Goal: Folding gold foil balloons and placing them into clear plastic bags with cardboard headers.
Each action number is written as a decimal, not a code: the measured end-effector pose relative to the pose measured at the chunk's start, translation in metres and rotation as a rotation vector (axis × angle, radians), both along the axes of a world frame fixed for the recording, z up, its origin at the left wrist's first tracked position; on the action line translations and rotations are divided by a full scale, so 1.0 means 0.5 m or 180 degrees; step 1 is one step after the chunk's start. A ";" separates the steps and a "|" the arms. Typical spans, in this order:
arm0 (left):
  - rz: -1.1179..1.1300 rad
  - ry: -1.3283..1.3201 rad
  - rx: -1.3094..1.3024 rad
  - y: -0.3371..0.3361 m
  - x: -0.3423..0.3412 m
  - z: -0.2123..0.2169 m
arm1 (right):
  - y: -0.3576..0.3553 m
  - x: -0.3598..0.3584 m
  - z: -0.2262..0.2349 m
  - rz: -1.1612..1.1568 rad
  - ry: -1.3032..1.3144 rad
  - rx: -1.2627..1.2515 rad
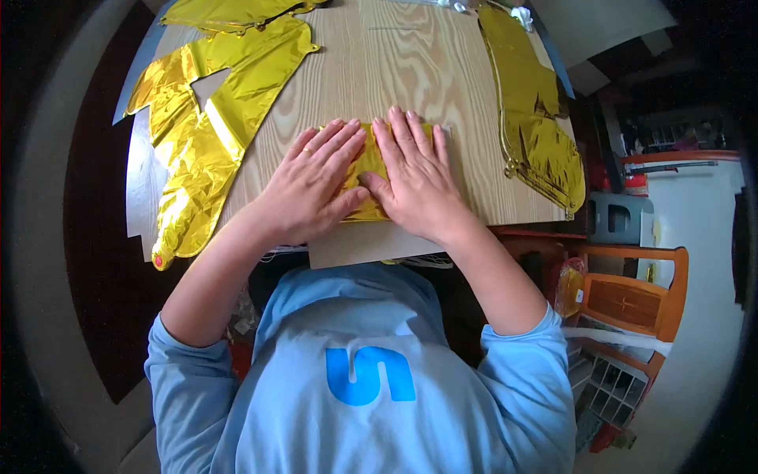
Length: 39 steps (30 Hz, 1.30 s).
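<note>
A: What do we see in the head view, starting with our hands?

B: Our left hand (316, 182) and right hand (421, 178) both lie palm down, side by side, on a small gold foil piece (368, 162). We have each grip laid flat with the fingers stretched forward, pinching nothing. The right fingers fan out a little; the left ones sit closer together.

A: And where exactly is that foil piece?

B: We have it right in front of our body, near the front edge of the wood-grain desk (410, 71). A pale card (355, 243) shows just on its near side. Our hands cover much of the foil, so we cannot tell its full outline.

A: What lies around it?

B: To our left, we see a large gold foil shape (193, 170) with an angular opening and a small red spot at its near end. To our right lies a long gold foil strip (529, 103), creased along its length. Beyond the desk, on our right, stands a wooden chair (628, 302).
</note>
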<state>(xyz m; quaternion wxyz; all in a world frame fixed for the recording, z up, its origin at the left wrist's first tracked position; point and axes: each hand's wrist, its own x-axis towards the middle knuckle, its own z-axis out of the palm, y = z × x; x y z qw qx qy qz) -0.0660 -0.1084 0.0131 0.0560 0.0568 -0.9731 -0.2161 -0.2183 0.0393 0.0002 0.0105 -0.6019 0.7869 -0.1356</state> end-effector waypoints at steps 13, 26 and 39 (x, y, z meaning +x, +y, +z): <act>-0.0329 0.0044 -0.0313 -0.044 -0.036 0.003 | -0.002 -0.003 -0.004 0.0086 0.0143 0.0018; -0.0197 -0.0737 -0.0173 -0.096 0.036 0.053 | 0.001 -0.001 -0.004 0.0108 0.0175 -0.0136; 0.0324 0.0459 -0.0736 0.029 -0.001 -0.027 | 0.002 -0.003 0.003 -0.0001 0.0246 0.0042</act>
